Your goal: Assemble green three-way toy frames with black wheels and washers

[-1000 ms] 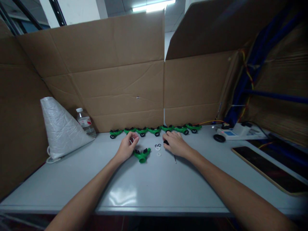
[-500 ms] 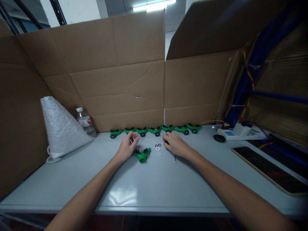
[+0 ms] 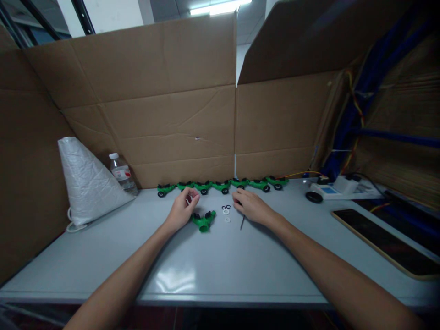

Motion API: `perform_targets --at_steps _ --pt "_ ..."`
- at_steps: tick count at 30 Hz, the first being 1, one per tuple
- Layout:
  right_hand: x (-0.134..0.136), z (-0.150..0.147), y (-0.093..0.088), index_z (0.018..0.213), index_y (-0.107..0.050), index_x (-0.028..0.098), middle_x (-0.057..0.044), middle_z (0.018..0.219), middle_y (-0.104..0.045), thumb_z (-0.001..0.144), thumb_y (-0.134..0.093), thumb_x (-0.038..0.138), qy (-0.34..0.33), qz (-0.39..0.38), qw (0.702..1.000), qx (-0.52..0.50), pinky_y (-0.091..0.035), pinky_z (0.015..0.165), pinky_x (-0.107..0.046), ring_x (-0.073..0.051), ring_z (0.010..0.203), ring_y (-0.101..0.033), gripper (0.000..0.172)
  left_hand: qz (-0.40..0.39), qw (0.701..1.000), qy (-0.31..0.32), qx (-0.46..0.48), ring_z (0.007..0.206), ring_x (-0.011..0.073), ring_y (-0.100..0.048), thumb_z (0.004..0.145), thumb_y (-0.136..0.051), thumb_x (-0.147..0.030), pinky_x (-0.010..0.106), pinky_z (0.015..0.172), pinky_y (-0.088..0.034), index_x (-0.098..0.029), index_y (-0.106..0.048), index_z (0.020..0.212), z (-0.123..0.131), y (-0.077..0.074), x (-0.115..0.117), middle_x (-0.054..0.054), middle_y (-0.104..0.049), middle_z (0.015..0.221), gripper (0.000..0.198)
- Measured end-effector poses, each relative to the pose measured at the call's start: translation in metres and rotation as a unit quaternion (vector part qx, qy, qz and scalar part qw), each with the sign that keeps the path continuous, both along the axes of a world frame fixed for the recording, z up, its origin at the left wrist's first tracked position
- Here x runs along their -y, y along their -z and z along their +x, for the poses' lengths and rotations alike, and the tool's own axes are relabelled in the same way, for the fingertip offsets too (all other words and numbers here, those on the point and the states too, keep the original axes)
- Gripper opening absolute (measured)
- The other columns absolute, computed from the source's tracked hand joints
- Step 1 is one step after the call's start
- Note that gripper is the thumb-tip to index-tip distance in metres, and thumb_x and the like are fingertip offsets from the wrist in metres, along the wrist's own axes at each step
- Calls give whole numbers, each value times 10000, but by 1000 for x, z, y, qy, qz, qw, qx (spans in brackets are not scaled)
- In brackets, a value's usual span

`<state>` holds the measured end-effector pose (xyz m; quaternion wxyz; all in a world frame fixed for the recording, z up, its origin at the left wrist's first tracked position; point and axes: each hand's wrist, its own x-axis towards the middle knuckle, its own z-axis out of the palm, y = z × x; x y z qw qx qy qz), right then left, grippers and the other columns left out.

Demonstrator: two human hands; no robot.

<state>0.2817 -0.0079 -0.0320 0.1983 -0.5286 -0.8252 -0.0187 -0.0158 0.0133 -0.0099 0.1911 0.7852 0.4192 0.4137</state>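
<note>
My left hand rests on the grey table, fingers curled and thumb near the fingertips; whatever it may hold is hidden. Just right of its wrist stands a green plastic fitting with black parts and an open round end toward me. My right hand is closed round a thin dark tool, whose shaft sticks out below the palm. Between the hands lie small black rings, a white ring and a paler ring.
Several green fittings line the table's back edge before a cardboard wall. At left are a silvery bag and a bottle; at right, a power strip, a black ring and a phone.
The thin tool in my right hand has swung, its lower end now pointing down and left instead of slightly right. My left hand and the parts on the table look unmoved.
</note>
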Motion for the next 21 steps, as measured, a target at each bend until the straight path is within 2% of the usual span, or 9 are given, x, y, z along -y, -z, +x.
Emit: perform_targets --at_steps 5,11,13,15,17,21 --pt "0 0 0 1020 -657 188 -83 1057 -645 1007 -658 268 -7 -25 999 -44 -441 858 -299 -222 978 -628 81 -3 1000 3 -2 744 170 -567 1012 -574 -438 292 675 -444 -210 -626 1024 -1 0 1 26 -657 936 234" --pt "-2 1 2 1025 -701 173 -107 1060 -654 1026 -621 279 -18 -30 999 -21 -456 923 -331 -246 1045 -634 133 -5 1000 5 2 743 167 -564 1013 -571 -436 296 685 -449 -211 -627 1022 -1 1 1 30 -669 960 232" --pt "-2 2 3 1131 -697 161 -125 1105 -656 1022 -613 270 -20 -26 999 -21 -449 958 -344 -258 1084 -624 175 -6 1000 5 4 738 166 -561 1010 -578 -438 295 683 -448 -210 -629 1021 -1 1 0 30 -671 963 234" --pt "-2 2 3 1295 -645 152 -139 1166 -649 1007 -614 243 -28 -22 999 -28 -439 984 -349 -265 1121 -609 304 -8 1000 4 8 731 163 -558 1010 -579 -440 294 679 -447 -208 -630 1023 -2 2 -1 29 -669 960 237" --pt "-1 3 3 1378 -599 157 -141 1193 -642 992 -602 192 -37 -22 999 -32 -430 991 -346 -264 1137 -599 388 -8 1000 5 10 729 162 -558 1013 -574 -443 293 677 -447 -206 -628 1024 -2 3 -1 29 -666 958 243" --pt "-2 3 2 1177 -682 167 -117 1105 -653 977 -562 120 -51 -32 998 -20 -420 952 -327 -248 1077 -599 238 -5 1000 5 9 747 165 -571 1015 -572 -453 289 677 -448 -203 -624 1024 -3 4 -2 28 -664 950 256"
